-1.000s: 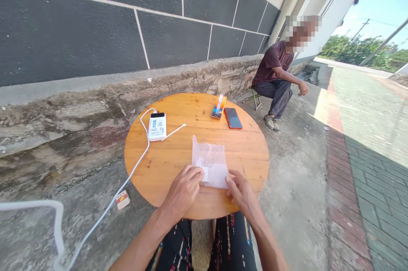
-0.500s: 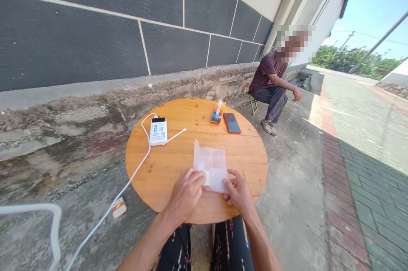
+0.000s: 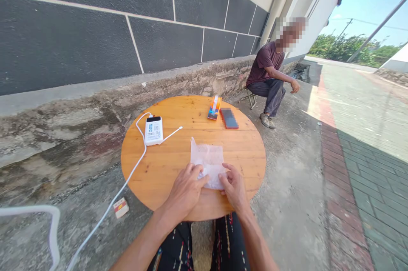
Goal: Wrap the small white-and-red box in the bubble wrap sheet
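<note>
A crinkled, translucent white sheet, like bubble wrap, lies on the round wooden table close to its near edge. Its near part looks folded over, and the far left corner sticks up. My left hand is closed on the sheet's near left side, thumb stretched over it and the other fingers curled. A small shiny bit of the wrap shows by those fingertips; what is beneath is hidden. At the right edge, my right hand pinches the sheet between thumb and bent fingers.
A white power bank with a white cable sits on the table's left. Toward the back are an orange-and-blue tape dispenser and a phone. A small box lies on the ground. A seated person is beyond.
My left thumb has spread out across the sheet and the fingers have shifted slightly. My right hand keeps its hold on the right edge. The whole view has shifted a little.
</note>
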`<state>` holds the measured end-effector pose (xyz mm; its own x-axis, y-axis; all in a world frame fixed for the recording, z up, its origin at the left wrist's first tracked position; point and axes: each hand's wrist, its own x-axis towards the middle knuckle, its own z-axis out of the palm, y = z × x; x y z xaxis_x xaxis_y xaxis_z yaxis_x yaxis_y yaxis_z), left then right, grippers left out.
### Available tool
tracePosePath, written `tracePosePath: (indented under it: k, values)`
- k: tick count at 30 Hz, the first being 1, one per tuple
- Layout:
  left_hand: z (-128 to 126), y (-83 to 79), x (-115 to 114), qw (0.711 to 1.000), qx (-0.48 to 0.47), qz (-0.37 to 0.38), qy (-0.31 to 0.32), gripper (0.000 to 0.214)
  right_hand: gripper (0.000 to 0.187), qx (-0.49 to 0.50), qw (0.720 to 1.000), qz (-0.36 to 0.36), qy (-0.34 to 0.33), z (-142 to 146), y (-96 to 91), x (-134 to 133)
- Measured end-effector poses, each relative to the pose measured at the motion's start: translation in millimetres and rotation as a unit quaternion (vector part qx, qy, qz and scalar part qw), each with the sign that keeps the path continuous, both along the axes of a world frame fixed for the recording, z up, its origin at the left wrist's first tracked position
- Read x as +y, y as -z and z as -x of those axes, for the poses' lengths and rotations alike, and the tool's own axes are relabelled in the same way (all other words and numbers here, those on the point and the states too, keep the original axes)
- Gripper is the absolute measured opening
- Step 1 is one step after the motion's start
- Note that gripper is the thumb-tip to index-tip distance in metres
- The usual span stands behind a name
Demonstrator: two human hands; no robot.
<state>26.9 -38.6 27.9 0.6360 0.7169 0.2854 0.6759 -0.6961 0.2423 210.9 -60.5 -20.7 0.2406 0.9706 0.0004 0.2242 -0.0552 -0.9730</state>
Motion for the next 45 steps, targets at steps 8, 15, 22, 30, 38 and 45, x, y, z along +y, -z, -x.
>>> tracePosePath:
  k: [8, 15, 22, 30, 38, 45]
  values:
    - [-6.5, -4.5, -1.5, 0.999, 0.028, 0.008, -0.016, 0.028, 0.038, -0.086, 0.991, -0.097, -0.035, 22.2, -15.7, 1.3]
    - [7.6, 5.2, -0.2, 0.995, -0.089, 0.052, 0.018, 0.038, 0.037, -0.038, 0.994, -0.098, -0.023, 21.0, -9.3, 13.0]
    - [10.9, 13.1, 5.7, 0.989, -0.137, 0.035, 0.041, 0.031, 0.037, -0.102, 0.989, -0.105, -0.027, 34.4, -20.7, 20.3]
    - [11.8, 19.8, 1.3, 0.980, -0.198, 0.025, 0.020, 0.031, 0.040, -0.222, 0.967, -0.106, -0.058, 49.5, -32.0, 12.1]
    - [14.1, 25.4, -0.2, 0.966, -0.257, 0.028, -0.001, 0.020, 0.038, -0.194, 0.969, -0.140, -0.056, 48.4, -27.2, -5.6]
    - [11.2, 29.8, -2.5, 0.960, -0.279, -0.013, -0.023, 0.022, 0.038, -0.182, 0.963, -0.171, -0.105, 42.2, -21.5, -3.7]
